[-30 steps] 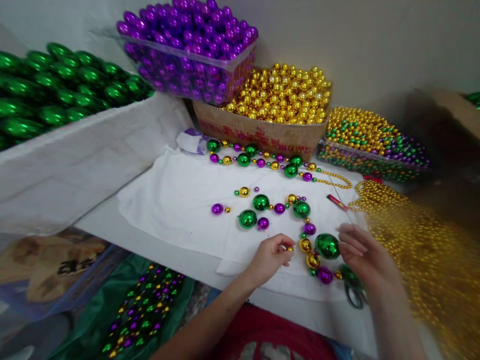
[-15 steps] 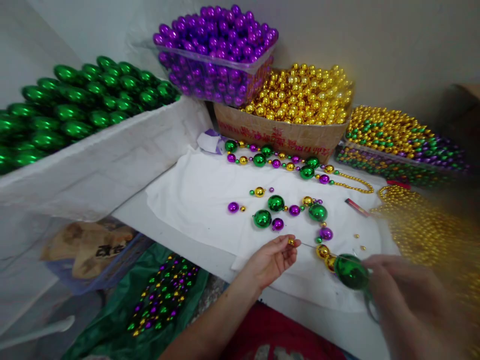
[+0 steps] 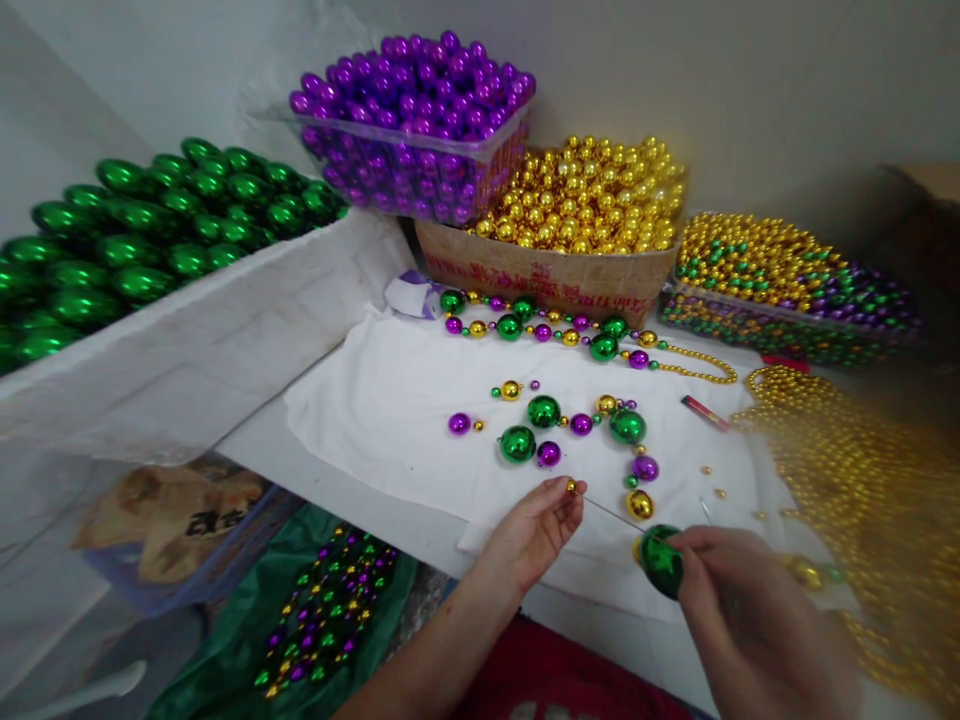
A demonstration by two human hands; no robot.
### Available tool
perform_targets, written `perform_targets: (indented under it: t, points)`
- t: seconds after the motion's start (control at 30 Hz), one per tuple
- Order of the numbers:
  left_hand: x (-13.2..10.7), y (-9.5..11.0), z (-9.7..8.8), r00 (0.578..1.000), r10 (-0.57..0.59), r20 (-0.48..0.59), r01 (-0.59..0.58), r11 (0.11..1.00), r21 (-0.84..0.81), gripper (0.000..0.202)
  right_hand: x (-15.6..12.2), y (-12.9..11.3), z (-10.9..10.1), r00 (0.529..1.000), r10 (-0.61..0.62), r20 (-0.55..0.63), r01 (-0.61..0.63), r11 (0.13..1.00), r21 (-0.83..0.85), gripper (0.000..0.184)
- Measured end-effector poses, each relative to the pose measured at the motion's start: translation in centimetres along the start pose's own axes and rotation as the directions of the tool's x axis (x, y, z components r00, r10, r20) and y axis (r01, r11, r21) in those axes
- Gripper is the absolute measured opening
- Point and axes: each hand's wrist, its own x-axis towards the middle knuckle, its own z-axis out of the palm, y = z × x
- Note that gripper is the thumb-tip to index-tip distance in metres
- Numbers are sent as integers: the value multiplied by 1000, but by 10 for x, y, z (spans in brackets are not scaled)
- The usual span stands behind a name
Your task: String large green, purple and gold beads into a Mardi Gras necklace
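Note:
My left hand (image 3: 534,530) pinches a small gold bead (image 3: 571,486) at the end of a thin string. That string runs right to a large green bead (image 3: 661,560), which my right hand (image 3: 739,610) grips between thumb and fingers. From the green bead a strand of gold, purple and green beads (image 3: 628,428) curves up across the white cloth (image 3: 390,400). A second finished strand (image 3: 570,332) lies along the cloth's far edge. A few loose beads (image 3: 459,423) rest near the cloth's middle.
Behind stand a clear tub of purple balls (image 3: 412,110), a cardboard box of gold balls (image 3: 577,200), a tray of small mixed beads (image 3: 787,280) and a white bin of green balls (image 3: 150,230). Gold bead strands (image 3: 862,480) pile at right. A red stick (image 3: 701,411) lies on the cloth.
My right hand has drawn the large green bead down and toward me along the string, then slightly left. My left hand keeps its pinch on the gold bead. The camera has shifted.

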Motion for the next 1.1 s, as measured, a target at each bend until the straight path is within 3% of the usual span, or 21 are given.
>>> perform_targets:
  t: [0.13,0.27,0.37,0.5,0.57,0.67,0.73,0.83,0.97,1.1]
  points:
    - [-1,0,0,1000,5,-3,-5,1000,-12,5,-1,0,2,1000,18,11,-19,999,50,9]
    - [-2,-1,2,1000,0,7,0,1000,-15,6,-4,3,2,999,-35,41,36,999,-31,9]
    - [-5,-1,6,1000,2,14,-2,1000,-23,10,-7,9,3,983,-168,74,173,982,-72,7]
    - [-10,0,11,1000,18,5,-18,999,-51,18,-14,19,13,929,-348,123,350,937,13,12]
    - [-13,0,13,1000,11,18,-10,998,-56,19,-17,25,22,952,-296,73,290,954,77,16]
    - [-17,-4,14,997,10,78,-7,1000,-30,21,-18,35,36,1000,-31,3,30,965,260,10]
    - [-21,-10,16,990,37,133,-39,999,15,20,-17,43,45,989,127,68,-144,921,363,8]
    - [-25,-19,20,974,126,190,-154,978,139,14,-15,59,54,961,124,248,-218,891,397,13]
    - [-28,-20,23,913,324,247,-402,812,423,17,-11,72,58,918,-68,390,-89,925,370,20]
    - [-33,-11,24,821,434,371,-570,585,577,11,-10,68,55,929,-141,342,46,962,271,47]
